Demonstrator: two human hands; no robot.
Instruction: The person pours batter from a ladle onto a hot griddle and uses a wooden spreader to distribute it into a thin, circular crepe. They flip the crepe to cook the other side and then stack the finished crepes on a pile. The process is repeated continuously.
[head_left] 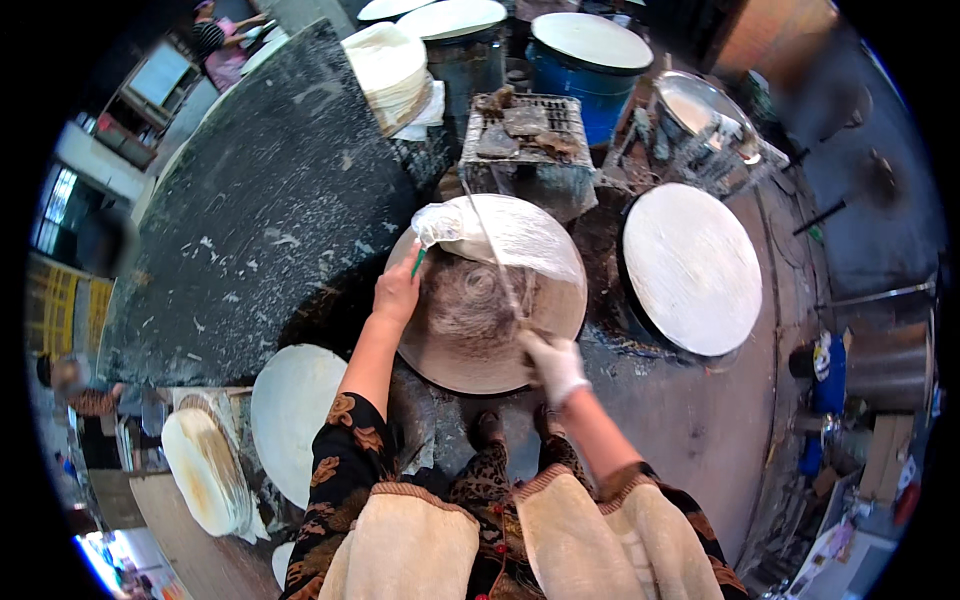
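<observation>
In front of me lies a round griddle (455, 365), its near part brown and bare-looking. A thin white sheet of batter (520, 235) covers its far part. My left hand (397, 290), bare, is closed round a green-handled tool (419, 262) at the griddle's left rim. The tool's far end meets a whitish, glossy lump (437, 224), so its shape cannot be made out. My right hand (553, 363), in a white glove and slightly blurred, grips a long thin stick (492, 235). That stick slants up and left across the griddle, over the white sheet.
Right of the griddle stands another round top with a white layer (692, 268). A crusted metal rack (527, 140) is beyond. Behind it are a blue drum (580, 85) and stacked thin flatbreads (390, 75). A large dark slab (270, 220) fills the left; more stacked flatbreads (207, 470) lie near-left.
</observation>
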